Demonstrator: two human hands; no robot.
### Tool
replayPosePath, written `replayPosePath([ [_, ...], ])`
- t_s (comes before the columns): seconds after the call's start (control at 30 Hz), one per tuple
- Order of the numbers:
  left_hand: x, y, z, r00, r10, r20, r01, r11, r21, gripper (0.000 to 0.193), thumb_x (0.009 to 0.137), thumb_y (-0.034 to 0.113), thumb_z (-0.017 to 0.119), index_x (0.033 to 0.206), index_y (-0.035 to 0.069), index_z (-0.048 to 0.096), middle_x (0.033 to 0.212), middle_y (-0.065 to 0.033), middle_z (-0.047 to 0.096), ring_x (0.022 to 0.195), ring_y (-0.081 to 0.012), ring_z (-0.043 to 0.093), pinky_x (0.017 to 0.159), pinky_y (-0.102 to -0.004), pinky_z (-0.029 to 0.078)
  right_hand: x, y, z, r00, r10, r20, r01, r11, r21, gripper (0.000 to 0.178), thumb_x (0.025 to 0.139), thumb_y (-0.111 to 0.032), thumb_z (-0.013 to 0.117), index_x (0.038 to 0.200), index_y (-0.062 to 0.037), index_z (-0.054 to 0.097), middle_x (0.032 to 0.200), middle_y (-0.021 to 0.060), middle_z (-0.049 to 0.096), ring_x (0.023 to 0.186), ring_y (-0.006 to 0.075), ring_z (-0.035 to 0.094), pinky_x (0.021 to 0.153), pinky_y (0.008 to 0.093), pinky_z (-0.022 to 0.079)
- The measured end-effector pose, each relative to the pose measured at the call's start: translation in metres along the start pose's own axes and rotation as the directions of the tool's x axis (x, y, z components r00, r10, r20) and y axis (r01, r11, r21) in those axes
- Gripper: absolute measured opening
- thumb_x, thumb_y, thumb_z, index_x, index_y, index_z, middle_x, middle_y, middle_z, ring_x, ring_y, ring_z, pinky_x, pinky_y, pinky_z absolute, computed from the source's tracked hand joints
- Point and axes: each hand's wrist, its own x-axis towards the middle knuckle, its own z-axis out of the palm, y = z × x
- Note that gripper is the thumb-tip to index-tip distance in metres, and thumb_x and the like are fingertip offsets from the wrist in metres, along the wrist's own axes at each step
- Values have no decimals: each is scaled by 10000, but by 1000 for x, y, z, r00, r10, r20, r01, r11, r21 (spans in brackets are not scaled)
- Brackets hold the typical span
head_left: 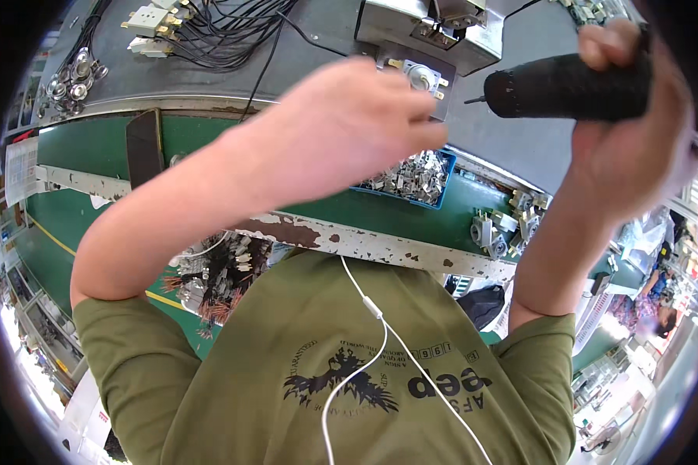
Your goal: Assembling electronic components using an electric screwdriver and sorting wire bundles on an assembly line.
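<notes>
My right hand point(624, 147) is wrapped round a black electric screwdriver point(570, 87), held level with its thin bit pointing left. Just left of the bit, a white plug body point(423, 77) with brass pins lies by the metal fixture. My left hand point(364, 116) is beside that plug body, back upward and fingers curled together. Whatever the left fingers hold, if anything, is hidden. Below this hand, a blue tray point(444, 182) full of small shiny metal pieces is partly covered by it.
A metal fixture point(473, 46) stands at the back. Black cables point(233, 35) with white plugs point(151, 27) lie far left, near round metal parts point(77, 81). A dark phone-like slab point(144, 147) rests left. Loose plug parts point(504, 229) sit right, behind the chipped white rail point(364, 242).
</notes>
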Motion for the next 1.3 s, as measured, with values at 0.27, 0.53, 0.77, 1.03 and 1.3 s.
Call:
replayPosePath([
  [0.27, -9, 19, 14, 968, 65, 243, -76, 996, 39, 42, 749, 157, 615, 772, 122, 617, 763, 23, 565, 816, -144, 601, 692, -288, 459, 16, -11, 0, 995, -28, -95, 35, 997, 72, 140, 869, -27, 624, 965, 69, 588, 753, 152, 616, 591, 200, 586, 547, 334, 506],
  [0.53, -7, 11, 18, 992, 32, 123, 0, 968, -253, 80, 798, 142, 578, 818, 66, 585, 788, -38, 562, 829, -201, 601, 722, -342, 481, 44, -20, 5, 980, -150, -131, 164, 981, 105, 182, 870, -45, 647, 1004, 54, 574, 767, 146, 622, 600, 188, 591, 533, 335, 515],
  [0.77, -6, 12, 10, 994, 10, 109, 29, 935, -353, 157, 790, 87, 582, 943, 74, 617, 871, -77, 585, 871, -239, 608, 777, -375, 492, 41, -3, 18, 989, -93, -117, 109, 984, 144, 200, 855, -31, 687, 981, 48, 553, 714, 135, 629, 559, 182, 603, 509, 319, 531],
  [1.03, -3, 12, 6, 986, 16, 166, 46, 931, -362, 118, 810, 100, 580, 908, 39, 605, 897, -90, 611, 853, -247, 616, 788, -366, 482, 53, -2, 31, 992, -40, 123, 18, 984, 178, 271, 877, -36, 645, 1103, 86, 559, 714, 126, 631, 560, 173, 587, 547, 291, 491],
  [1.3, -4, 13, 4, 987, 4, 163, 51, 941, -335, 81, 835, 114, 587, 888, 63, 620, 861, -66, 600, 826, -231, 613, 762, -357, 474, 74, 3, 35, 904, 241, 355, -329, 920, 212, 813, 769, -77, 685, 1457, -29, 255, 1162, 163, 600, 1041, 262, 609, 864, 415, 526],
])
